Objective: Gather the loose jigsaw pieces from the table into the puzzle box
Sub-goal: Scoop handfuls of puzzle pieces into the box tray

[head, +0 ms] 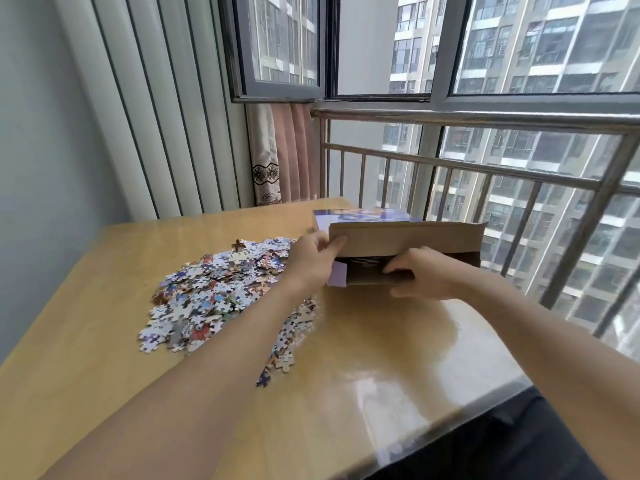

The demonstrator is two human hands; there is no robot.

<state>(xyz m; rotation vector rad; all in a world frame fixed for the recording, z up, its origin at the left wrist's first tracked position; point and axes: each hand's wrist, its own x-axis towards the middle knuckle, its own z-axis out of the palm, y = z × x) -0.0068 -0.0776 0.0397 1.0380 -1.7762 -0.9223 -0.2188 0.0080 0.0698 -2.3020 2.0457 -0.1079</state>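
Observation:
A purple puzzle box point(408, 237) lies on its side at the far middle of the wooden table point(398, 348), its brown flap lifted and the open end facing me. My left hand point(311, 259) grips the flap's left corner. My right hand point(422, 273) holds the lower edge of the opening, fingertips just inside. A big heap of loose jigsaw pieces point(211, 292) lies left of the box, partly hidden under my left forearm. A thinner trail of pieces point(287, 344) runs toward me.
A metal railing point(485, 168) and windows stand right behind the box. A pink curtain point(284, 154) hangs at the far corner. A wall with vertical ribs closes the left side. The table's near right edge point(450, 417) drops off toward my dark clothing.

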